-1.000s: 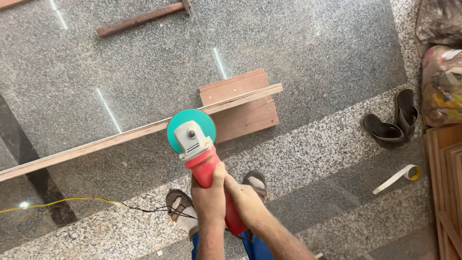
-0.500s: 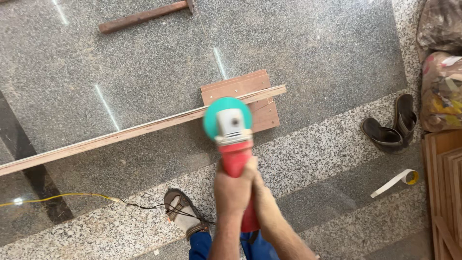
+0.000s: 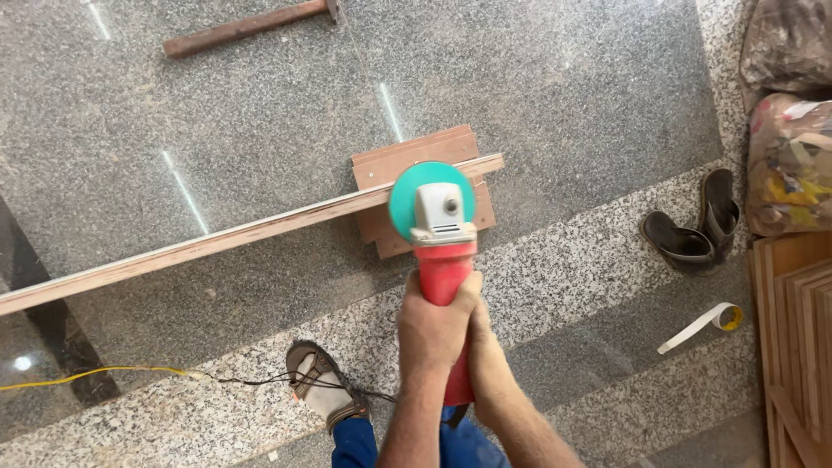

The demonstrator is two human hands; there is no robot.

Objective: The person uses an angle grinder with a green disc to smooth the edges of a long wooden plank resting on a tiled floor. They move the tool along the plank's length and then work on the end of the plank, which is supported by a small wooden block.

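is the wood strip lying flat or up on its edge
On edge: the strip shows only a narrow face up, running from the left across the block, under the grinder in both hands.

- I'm working in a makeshift carpentry spot on a polished granite floor [image 3: 563, 78] indoors.
- My red angle grinder [image 3: 438, 251] sits over a long wooden strip [image 3: 217, 243].
- Stacked wood boards [image 3: 797, 329], a hammer [image 3: 247, 26] and loose sandals [image 3: 693, 230] lie around me.

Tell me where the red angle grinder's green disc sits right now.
In the head view, the green disc sits at centre frame, over the right end of the long wooden strip where it crosses the small wooden board, just ahead of both hands.
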